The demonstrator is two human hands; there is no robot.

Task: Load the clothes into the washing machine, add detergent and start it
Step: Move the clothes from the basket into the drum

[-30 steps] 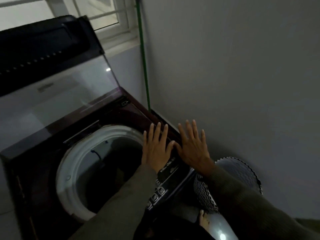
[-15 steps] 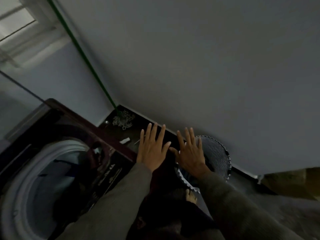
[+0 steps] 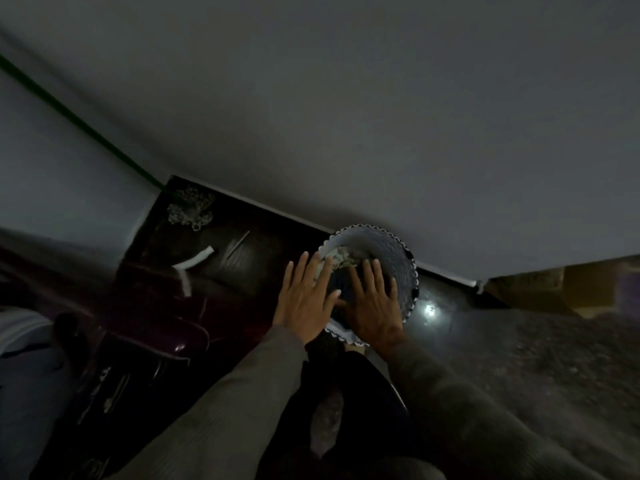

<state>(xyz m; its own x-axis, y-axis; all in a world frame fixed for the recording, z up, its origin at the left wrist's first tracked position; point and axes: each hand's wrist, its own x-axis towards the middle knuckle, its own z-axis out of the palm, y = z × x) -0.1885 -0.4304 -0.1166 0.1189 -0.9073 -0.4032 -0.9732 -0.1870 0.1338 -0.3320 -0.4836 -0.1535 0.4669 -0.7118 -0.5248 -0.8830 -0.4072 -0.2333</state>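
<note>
Head view: round laundry basket with black-and-white scalloped rim (image 3: 410,268) on dark floor against the grey wall. Above its opening, left hand (image 3: 306,301) and right hand (image 3: 372,306) side by side, palms down, fingers spread flat, gripping nothing. Inside the basket, pale and dark clothes (image 3: 343,258). Left of the basket, dark maroon washing machine (image 3: 138,341).

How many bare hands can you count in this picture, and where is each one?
2. The left hand is spread open at the laundry basket's left rim; the right hand is spread open over the basket's mouth. None seems hidden.
</note>
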